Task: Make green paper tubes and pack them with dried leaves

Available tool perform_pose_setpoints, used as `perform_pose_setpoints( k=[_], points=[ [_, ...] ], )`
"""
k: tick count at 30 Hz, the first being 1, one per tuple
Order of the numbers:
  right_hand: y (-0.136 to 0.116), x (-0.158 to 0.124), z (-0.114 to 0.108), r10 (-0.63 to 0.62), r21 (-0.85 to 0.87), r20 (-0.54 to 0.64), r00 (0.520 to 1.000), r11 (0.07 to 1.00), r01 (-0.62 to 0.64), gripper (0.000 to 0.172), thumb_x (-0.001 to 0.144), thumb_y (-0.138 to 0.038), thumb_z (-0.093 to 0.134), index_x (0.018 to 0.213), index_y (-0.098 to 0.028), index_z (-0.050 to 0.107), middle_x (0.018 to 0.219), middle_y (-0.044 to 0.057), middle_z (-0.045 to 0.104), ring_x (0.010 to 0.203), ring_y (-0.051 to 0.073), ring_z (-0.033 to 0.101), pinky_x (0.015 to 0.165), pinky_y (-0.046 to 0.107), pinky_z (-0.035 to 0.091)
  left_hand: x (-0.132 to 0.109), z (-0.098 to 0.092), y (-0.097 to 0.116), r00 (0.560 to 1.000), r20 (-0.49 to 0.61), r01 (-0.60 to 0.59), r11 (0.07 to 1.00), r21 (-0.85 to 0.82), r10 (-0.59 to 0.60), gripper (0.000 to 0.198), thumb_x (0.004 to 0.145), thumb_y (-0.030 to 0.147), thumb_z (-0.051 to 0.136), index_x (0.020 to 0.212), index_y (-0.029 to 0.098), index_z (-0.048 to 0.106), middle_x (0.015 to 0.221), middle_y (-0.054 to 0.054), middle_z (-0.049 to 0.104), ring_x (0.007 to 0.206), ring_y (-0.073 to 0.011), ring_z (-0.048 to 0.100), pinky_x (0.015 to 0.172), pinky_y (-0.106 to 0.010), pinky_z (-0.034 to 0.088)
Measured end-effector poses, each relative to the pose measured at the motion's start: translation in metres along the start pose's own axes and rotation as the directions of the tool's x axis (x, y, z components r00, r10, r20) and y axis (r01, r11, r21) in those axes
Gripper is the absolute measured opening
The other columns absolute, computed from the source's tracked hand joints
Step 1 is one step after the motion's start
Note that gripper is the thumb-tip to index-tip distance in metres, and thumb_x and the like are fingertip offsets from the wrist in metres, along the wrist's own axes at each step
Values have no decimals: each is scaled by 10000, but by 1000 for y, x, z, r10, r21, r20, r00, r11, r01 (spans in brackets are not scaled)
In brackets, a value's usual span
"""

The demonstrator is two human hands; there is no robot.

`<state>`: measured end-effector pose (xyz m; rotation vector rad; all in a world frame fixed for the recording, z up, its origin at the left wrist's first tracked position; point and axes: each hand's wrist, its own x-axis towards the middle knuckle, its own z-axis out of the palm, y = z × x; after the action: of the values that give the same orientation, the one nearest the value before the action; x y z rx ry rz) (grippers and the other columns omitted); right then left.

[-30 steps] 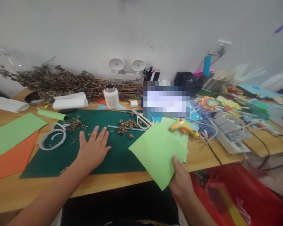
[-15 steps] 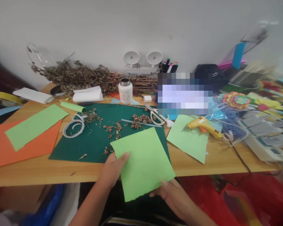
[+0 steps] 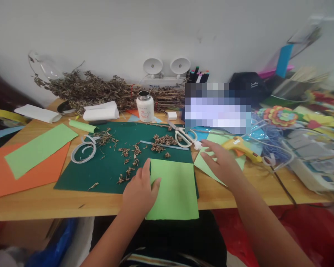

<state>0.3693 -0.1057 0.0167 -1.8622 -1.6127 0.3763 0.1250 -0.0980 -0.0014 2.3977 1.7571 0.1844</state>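
Observation:
A light green paper sheet point(image 3: 174, 194) lies at the front of the dark green mat point(image 3: 80, 168), its near edge over the table's front edge. My left hand point(image 3: 140, 189) rests along the sheet's left side, index finger stretched out and thumb over the paper. Over a second light green sheet point(image 3: 206, 167), my right hand point(image 3: 222, 161) is open with its fingers apart. Its fingertips are close to a white scrap point(image 3: 197, 145) and the white-handled scissors point(image 3: 185, 137). Dried brown flower heads point(image 3: 165, 141) and a pale blue strip point(image 3: 172, 147) lie on the mat.
A yellow glue gun point(image 3: 241, 147) sits right of my right hand. Behind the mat are an uncapped white bottle point(image 3: 145, 107) and bundled dried stems point(image 3: 100, 91). Orange paper point(image 3: 30, 174) under a green strip lies left. A power strip point(image 3: 311, 174) and cables are at right.
The green sheet went from being held tilted in both hands to lying on the mat. My right hand left its lower edge and moved up and right. My left hand stays at its left side.

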Motion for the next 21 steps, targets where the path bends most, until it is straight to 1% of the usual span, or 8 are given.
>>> perform_pose_setpoints(
  k=[3,5,7,8,9,11,16,21],
  points=[
    [5,30,9,-28,-156,53,998,987,36,458,831,-343,382,1253,-168,406,1137,97,569,928,217,569,769,368,472,-13,-3,1,977,-159,-132,990,56,139,581,777,416,477,1298,188,357,1381,-197,293,1231,-361,326,911,-502,355],
    [10,49,11,-27,-291,99,995,955,55,425,849,-328,351,1233,-165,432,1158,94,561,928,211,572,793,355,462,-25,-3,4,934,-51,-351,935,44,353,632,691,487,572,1267,293,398,1428,-132,226,1282,-380,204,948,-567,280],
    [14,65,10,-26,-378,111,994,924,66,404,857,-308,330,1206,-154,462,1146,108,566,931,224,569,794,358,454,-36,3,10,827,155,-541,840,-41,541,723,612,571,607,1265,370,370,1436,-83,229,1287,-370,202,958,-600,239],
    [15,72,10,-28,-397,108,994,915,69,397,856,-287,325,1202,-152,467,1130,117,571,930,234,566,786,364,451,-39,7,12,775,230,-586,806,-85,588,756,590,608,600,1270,385,353,1437,-76,225,1287,-361,209,963,-606,226],
    [15,77,11,-34,-410,110,993,909,77,393,851,-257,325,1204,-156,467,1116,123,575,930,245,562,776,372,447,-42,12,15,758,270,-591,800,-104,594,779,576,618,604,1274,389,344,1437,-79,223,1288,-362,208,967,-613,211],
    [15,85,13,-69,-443,157,985,886,133,402,826,-183,341,1205,-195,474,1121,112,570,942,256,547,763,373,438,-43,21,19,774,291,-560,823,-98,562,732,617,582,599,1275,389,343,1427,-75,247,1287,-356,216,976,-610,205],
    [17,91,24,-179,-458,365,914,820,344,441,777,-124,399,1179,-275,499,1181,50,541,960,241,525,780,357,420,-40,31,27,881,220,-423,906,-35,420,466,810,471,416,1259,349,397,1403,-78,306,1276,-321,268,982,-565,254],
    [23,91,29,-175,-483,418,891,788,381,410,799,-153,372,1182,-229,496,1113,94,563,975,267,512,770,381,419,-43,41,28,876,192,-445,895,-30,442,782,618,609,575,1307,348,311,1436,-99,215,1289,-399,162,960,-652,158]
  ],
)
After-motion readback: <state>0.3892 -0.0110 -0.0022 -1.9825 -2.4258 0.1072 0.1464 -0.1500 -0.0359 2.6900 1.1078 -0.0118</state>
